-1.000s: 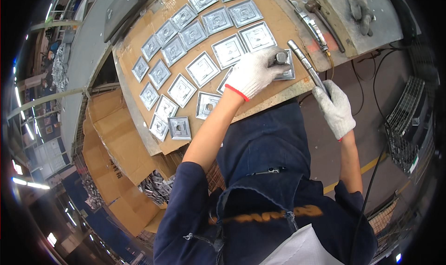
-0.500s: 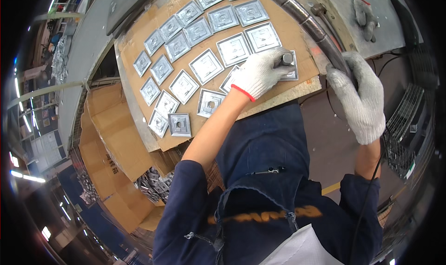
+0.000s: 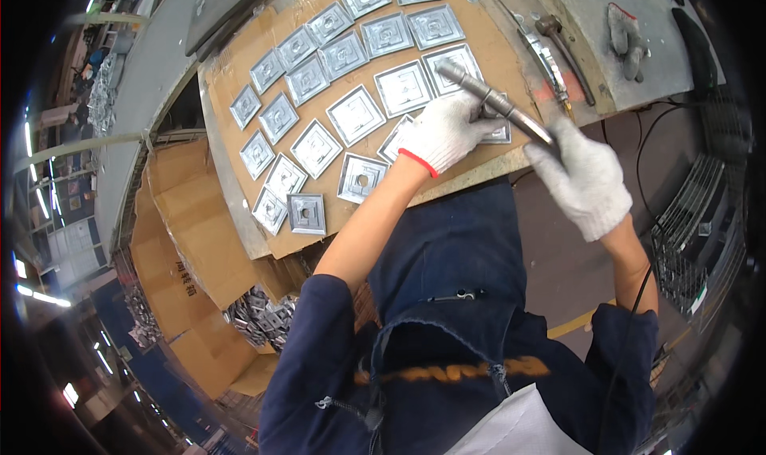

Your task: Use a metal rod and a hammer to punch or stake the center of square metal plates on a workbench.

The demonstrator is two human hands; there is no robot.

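My gloved left hand [image 3: 447, 132] is closed low over the near right part of the cardboard, above a square metal plate [image 3: 499, 133]. Its fingers wrap a short metal rod, whose round top showed earlier and is now covered. In my gloved right hand [image 3: 586, 180], closed round one end, is a long steel bar [image 3: 515, 114]. The bar slants up and left across the left hand's fingertips; whether it touches the short rod cannot be made out. Several grey square plates, such as one with a round hole [image 3: 362, 180], lie in rows around the left hand.
A hammer [image 3: 565, 52] and a slim long tool [image 3: 546, 60] lie on the bench at right, with a grey glove [image 3: 628, 42] beyond. Below left stands a cardboard box [image 3: 187, 216] near a heap of metal parts [image 3: 259, 315]. Wire baskets [image 3: 692, 216] stand at right.
The steel bar has swung down and left from the upper right to lie across my left hand. My right hand moved left and slightly down. My left hand stays nearly in place.
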